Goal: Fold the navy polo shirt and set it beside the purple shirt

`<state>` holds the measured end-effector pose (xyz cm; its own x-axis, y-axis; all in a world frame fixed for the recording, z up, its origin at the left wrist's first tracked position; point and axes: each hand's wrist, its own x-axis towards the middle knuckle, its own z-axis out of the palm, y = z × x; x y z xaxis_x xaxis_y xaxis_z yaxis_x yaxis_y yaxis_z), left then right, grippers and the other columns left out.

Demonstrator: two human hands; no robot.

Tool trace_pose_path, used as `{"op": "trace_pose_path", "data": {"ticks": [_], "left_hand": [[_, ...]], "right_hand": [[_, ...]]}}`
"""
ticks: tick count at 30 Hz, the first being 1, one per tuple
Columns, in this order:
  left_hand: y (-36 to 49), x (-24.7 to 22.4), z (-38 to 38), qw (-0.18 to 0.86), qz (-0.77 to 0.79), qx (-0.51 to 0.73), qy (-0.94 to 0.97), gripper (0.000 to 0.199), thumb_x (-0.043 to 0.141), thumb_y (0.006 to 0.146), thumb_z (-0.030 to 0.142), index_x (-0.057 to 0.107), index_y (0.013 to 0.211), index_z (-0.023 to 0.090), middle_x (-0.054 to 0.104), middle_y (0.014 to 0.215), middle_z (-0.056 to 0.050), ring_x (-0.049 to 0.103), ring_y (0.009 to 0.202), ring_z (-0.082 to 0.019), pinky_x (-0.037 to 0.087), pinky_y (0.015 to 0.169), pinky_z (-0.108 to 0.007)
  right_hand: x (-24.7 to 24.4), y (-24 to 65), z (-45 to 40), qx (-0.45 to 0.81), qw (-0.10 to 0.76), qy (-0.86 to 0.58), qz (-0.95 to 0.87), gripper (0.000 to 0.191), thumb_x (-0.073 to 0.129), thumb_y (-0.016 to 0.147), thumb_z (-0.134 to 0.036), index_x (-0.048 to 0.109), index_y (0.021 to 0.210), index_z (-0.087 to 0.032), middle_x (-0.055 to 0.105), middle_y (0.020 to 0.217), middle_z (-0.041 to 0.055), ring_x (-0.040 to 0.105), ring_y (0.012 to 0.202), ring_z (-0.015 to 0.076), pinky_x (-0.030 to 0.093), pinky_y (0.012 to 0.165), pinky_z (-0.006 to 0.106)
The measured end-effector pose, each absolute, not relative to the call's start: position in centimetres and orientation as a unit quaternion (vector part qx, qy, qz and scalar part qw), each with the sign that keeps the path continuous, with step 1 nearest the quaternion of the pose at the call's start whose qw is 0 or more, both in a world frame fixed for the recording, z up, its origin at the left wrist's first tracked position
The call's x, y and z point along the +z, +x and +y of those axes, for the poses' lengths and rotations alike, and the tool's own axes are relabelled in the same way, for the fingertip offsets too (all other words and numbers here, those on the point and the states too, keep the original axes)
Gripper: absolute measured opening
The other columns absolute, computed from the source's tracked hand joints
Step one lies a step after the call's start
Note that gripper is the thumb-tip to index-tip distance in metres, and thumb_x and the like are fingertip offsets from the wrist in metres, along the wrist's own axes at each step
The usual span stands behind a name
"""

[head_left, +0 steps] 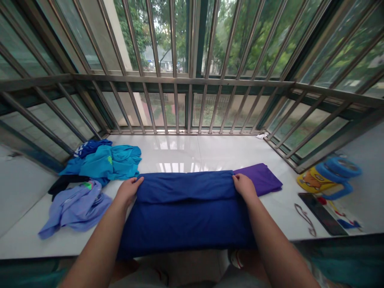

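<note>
A dark blue garment is spread across the front of the white sill, its far part folded over toward me. My left hand pinches the far left corner of the cloth. At the far right corner, my right hand grips the same fold between thumb and fingers. What kind of garment it is does not show. A folded purple cloth lies just beyond my right hand, partly behind the blue one. To the left of my left hand are a crumpled turquoise shirt and a lavender garment.
Dark blue and black clothes lie in the left pile. On the right stand a yellow and blue mug, a black flat device and a thin cord-like loop. Metal window bars enclose the sill.
</note>
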<state>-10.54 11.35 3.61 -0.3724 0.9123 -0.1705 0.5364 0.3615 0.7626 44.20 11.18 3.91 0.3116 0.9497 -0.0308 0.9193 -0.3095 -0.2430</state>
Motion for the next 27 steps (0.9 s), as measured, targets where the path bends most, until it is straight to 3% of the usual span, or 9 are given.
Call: {"op": "trace_pose_path", "data": {"ticks": [4,7,10,13,16,19,21,24,27], "left_hand": [[-11.1,3.4,10.7,0.328,0.76,0.325,0.456,0.042,0.068,0.083,0.062,0.069,0.083,0.02,0.074,0.071,-0.006,0.073,0.068,-0.025,0.054,0.061,-0.032],[-12.1,3.5,10.3,0.293,0.783,0.305,0.457,0.028,0.069,0.082,0.05,0.068,0.078,0.023,0.071,0.066,-0.004,0.073,0.073,-0.028,0.054,0.064,-0.034],[-12.3,4.2,9.7,0.155,0.782,0.283,0.533,0.02,0.063,0.086,0.039,0.072,0.091,0.022,0.078,0.092,-0.011,0.073,0.099,-0.033,0.056,0.083,-0.039],[-11.1,5.0,8.1,0.038,0.735,0.273,0.62,0.031,0.049,0.097,0.039,0.071,0.106,0.02,0.077,0.106,-0.014,0.073,0.1,-0.031,0.056,0.091,-0.041],[-9.3,4.7,5.5,0.022,0.701,0.293,0.65,0.033,0.046,0.103,0.044,0.07,0.105,0.021,0.077,0.101,-0.011,0.073,0.093,-0.028,0.058,0.09,-0.039],[-8.7,3.0,2.4,0.043,0.646,0.285,0.707,0.036,0.046,0.105,0.047,0.072,0.106,0.023,0.08,0.106,-0.011,0.075,0.101,-0.028,0.06,0.097,-0.041],[-9.5,1.4,0.6,0.065,0.593,0.26,0.759,0.037,0.047,0.105,0.045,0.076,0.112,0.024,0.08,0.124,-0.012,0.075,0.115,-0.028,0.058,0.106,-0.043],[-11.9,-0.8,-1.7,0.056,0.581,0.212,0.784,0.042,0.048,0.105,0.044,0.074,0.131,0.024,0.064,0.156,-0.012,0.063,0.141,-0.03,0.05,0.12,-0.051],[-13.9,-2.0,-3.1,0.036,0.644,0.157,0.748,0.053,0.04,0.105,0.04,0.064,0.15,0.022,0.056,0.162,-0.014,0.054,0.15,-0.031,0.045,0.122,-0.059]], "right_hand": [[3.9,45.2,11.1,0.095,0.088,-0.805,-0.579,0.036,0.047,0.108,-0.034,0.079,0.105,-0.018,0.081,0.098,0.013,0.078,0.089,0.0251,0.053,0.072,0.03],[3.9,44.8,10.0,0.078,0.077,-0.813,-0.572,0.03,0.052,0.106,-0.035,0.076,0.112,-0.018,0.079,0.101,0.0154,0.076,0.088,0.0282,0.053,0.073,0.034],[4.3,43.5,8.5,0.02,0.093,-0.801,-0.591,0.035,0.046,0.108,-0.033,0.069,0.127,-0.015,0.074,0.114,0.0211,0.074,0.094,0.0307,0.054,0.08,0.039],[4.5,41.5,6.9,-0.055,0.147,-0.727,-0.669,0.041,0.041,0.111,-0.036,0.065,0.136,-0.014,0.07,0.127,0.0222,0.07,0.111,0.0325,0.054,0.093,0.043],[3.6,39.5,5.1,-0.044,0.164,-0.629,-0.758,0.047,0.044,0.111,-0.044,0.06,0.147,-0.018,0.063,0.148,0.0188,0.059,0.136,0.0327,0.047,0.113,0.049],[2.0,38.4,3.8,0.001,0.116,-0.588,-0.801,0.056,0.046,0.11,-0.049,0.051,0.159,-0.024,0.049,0.166,0.0131,0.044,0.154,0.0344,0.034,0.125,0.06],[1.3,38.2,3.3,0.022,0.089,-0.59,-0.802,0.059,0.045,0.11,-0.049,0.046,0.164,-0.026,0.044,0.171,0.0108,0.036,0.159,0.0341,0.028,0.128,0.064],[0.9,38.4,3.2,0.03,0.084,-0.599,-0.796,0.06,0.045,0.11,-0.049,0.045,0.166,-0.026,0.04,0.172,0.0101,0.033,0.161,0.0324,0.026,0.13,0.062],[0.9,38.4,3.2,0.028,0.087,-0.6,-0.795,0.06,0.045,0.11,-0.049,0.045,0.166,-0.027,0.04,0.173,0.0094,0.033,0.161,0.0321,0.026,0.13,0.061]]}}
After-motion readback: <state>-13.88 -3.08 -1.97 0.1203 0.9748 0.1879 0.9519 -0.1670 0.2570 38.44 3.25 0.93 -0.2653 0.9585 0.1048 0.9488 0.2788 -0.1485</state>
